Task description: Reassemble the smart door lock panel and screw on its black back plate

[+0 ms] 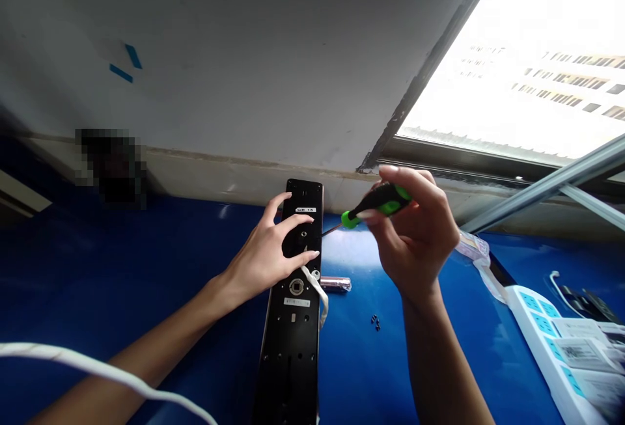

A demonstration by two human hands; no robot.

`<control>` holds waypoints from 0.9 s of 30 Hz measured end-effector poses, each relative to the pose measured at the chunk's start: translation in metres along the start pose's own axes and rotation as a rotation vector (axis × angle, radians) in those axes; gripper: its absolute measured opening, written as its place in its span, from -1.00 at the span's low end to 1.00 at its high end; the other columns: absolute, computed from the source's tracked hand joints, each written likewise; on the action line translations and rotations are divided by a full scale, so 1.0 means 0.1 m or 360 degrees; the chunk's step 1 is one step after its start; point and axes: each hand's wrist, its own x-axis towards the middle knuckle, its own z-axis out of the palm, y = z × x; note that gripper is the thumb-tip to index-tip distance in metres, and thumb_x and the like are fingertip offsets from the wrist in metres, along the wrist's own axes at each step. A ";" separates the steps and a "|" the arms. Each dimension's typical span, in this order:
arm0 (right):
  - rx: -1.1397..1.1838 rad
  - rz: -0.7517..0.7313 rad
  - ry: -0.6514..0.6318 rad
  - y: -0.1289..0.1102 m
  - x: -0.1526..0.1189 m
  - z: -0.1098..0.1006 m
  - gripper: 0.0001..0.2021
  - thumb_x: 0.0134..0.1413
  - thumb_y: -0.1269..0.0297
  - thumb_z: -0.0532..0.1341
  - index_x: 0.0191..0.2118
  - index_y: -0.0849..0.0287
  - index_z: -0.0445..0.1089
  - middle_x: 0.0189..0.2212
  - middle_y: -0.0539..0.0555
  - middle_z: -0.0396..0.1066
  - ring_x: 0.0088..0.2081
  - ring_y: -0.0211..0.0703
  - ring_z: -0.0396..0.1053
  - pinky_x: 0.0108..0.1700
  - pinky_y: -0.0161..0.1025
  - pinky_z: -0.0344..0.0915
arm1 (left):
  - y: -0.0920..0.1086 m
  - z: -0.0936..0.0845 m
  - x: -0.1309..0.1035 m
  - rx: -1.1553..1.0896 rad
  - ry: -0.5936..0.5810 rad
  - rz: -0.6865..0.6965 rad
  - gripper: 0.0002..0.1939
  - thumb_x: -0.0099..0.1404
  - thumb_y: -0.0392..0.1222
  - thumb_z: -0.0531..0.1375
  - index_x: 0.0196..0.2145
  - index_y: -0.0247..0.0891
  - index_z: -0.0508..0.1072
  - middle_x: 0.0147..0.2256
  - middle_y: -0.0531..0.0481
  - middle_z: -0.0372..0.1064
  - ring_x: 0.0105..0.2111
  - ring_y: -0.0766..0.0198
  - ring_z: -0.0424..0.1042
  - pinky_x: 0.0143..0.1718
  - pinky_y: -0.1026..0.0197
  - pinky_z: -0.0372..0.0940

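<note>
A long black lock panel (289, 360) with small screw holes, a square spindle socket and a "CE 15" label stretches away from me on the blue table. My left hand (266, 246) lies across its upper part, fingers spread and touching its face. In my right hand (415, 230), a green-and-black screwdriver (378, 205) is held between thumb and fingers, tilted. Its thin shaft points left and meets the panel's right edge in view; whether the tip touches is unclear. A white cable (319, 295) comes out of the panel near my left thumb. A pinkish metal cylinder (336, 284) protrudes at its right side.
Several small black screws (375, 322) lie on the blue tabletop (361, 366). A white power strip (541, 340) with plugged-in adapters is at right, near a roll of clear tape (472, 246). A metal bar slants before the window. Another white cable (122, 379) crosses my left forearm.
</note>
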 end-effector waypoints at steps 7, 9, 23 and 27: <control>0.0122 0.0027 -0.0053 -0.09 0.03 -0.03 -0.54 0.17 0.46 0.37 0.15 -0.09 0.53 -0.05 0.08 0.56 -0.10 -0.01 0.58 -0.12 0.02 0.63 | 0.04 0.00 0.00 0.0018 -0.0037 0.0026 -0.48 0.26 0.04 0.41 0.15 -0.04 0.51 0.46 -0.10 -0.15 0.35 -0.28 0.22 0.32 -0.32 0.30; 0.0005 0.0005 0.0047 -0.09 0.02 -0.02 -0.57 0.11 0.43 0.42 0.09 -0.06 0.57 -0.11 0.07 0.52 -0.14 -0.03 0.55 -0.11 0.01 0.61 | 0.06 0.00 0.00 0.0031 -0.0052 0.0018 -0.47 0.26 0.05 0.41 0.15 -0.02 0.51 0.46 -0.08 -0.15 0.37 -0.26 0.18 0.34 -0.29 0.28; 0.0097 0.0134 -0.0211 -0.07 0.02 -0.05 -0.54 0.41 0.36 0.11 0.34 -0.10 0.33 0.24 0.13 0.42 0.12 0.07 0.52 0.02 0.11 0.60 | 0.09 0.01 -0.02 0.0042 -0.0033 -0.0045 -0.52 0.22 0.05 0.44 0.08 0.02 0.55 0.45 0.02 -0.09 0.36 -0.14 0.24 0.37 -0.16 0.27; 0.0117 0.0068 -0.0088 -0.07 0.02 -0.05 -0.53 0.19 0.43 0.37 0.17 -0.14 0.51 -0.07 0.06 0.55 -0.13 -0.06 0.57 -0.17 -0.04 0.63 | 0.10 0.02 -0.01 0.0046 -0.0047 -0.0067 -0.52 0.23 0.05 0.44 0.09 0.02 0.55 0.46 0.02 -0.10 0.38 -0.15 0.20 0.38 -0.18 0.25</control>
